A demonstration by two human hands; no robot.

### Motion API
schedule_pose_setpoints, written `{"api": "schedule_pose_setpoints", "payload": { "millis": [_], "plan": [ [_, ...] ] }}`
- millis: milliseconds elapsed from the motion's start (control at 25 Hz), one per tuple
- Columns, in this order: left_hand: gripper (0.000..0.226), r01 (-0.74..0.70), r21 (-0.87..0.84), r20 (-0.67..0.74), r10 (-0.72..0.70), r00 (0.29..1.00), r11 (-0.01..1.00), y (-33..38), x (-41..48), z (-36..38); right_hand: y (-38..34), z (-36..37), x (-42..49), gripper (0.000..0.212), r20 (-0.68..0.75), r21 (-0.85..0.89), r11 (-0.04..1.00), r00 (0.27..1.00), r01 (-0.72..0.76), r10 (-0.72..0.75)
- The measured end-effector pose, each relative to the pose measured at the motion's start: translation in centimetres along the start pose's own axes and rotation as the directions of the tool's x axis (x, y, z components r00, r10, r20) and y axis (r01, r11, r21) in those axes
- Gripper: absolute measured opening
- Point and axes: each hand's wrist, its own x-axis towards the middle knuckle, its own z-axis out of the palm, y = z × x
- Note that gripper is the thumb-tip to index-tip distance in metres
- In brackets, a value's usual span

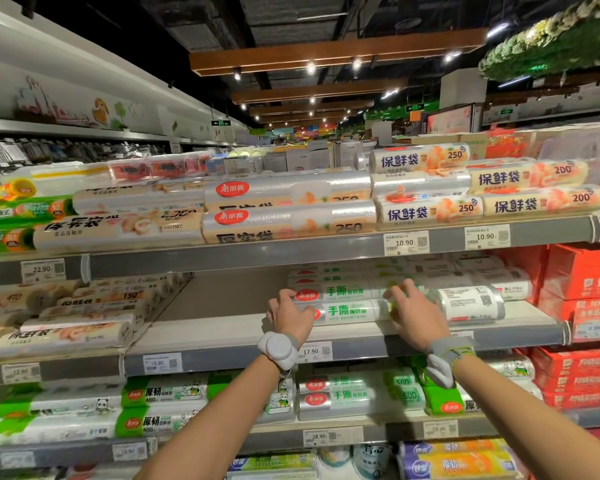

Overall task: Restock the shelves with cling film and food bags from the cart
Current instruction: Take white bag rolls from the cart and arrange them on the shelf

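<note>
Clear cling film rolls with green print and a red logo lie stacked on the middle shelf [219,329]. My left hand [289,315] grips the left end of the front rolls, fingers curled round the upper cling film roll [343,293]. My right hand [414,315] lies over the middle of the same stack, its fingers bent over the top roll above the lower front roll [352,310]. More rolls of the same kind [471,271] sit behind and to the right. The cart is out of view.
A bare stretch of the middle shelf lies left of my left hand. Food bag rolls [426,211] fill the shelf above; beige rolls [70,332] crowd the left bay. Red boxes [582,271] stand at the right. Price tags [314,351] line the shelf edges.
</note>
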Motion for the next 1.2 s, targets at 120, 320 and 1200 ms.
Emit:
{"api": "schedule_pose_setpoints", "payload": {
  "millis": [120,320,1200],
  "plan": [
    [0.048,0.009,-0.057,0.032,-0.007,0.999,0.998,0.0,0.0,0.2,-0.6,1.2,-1.0,0.037,0.037,-0.034,0.999,0.999,0.035,-0.034],
    [0.062,-0.007,-0.194,0.006,0.008,1.000,0.981,-2.1,1.2,-0.1,-1.2,0.7,-0.8,0.035,0.068,0.063,0.998,0.998,-0.012,0.008],
    [0.021,-0.287,-0.015,0.869,0.154,0.470,0.958,-2.0,-25.2,35.5,22.2,13.8,-33.6,0.023,0.649,0.331,0.449,0.545,-0.830,0.531]
  ]
}}
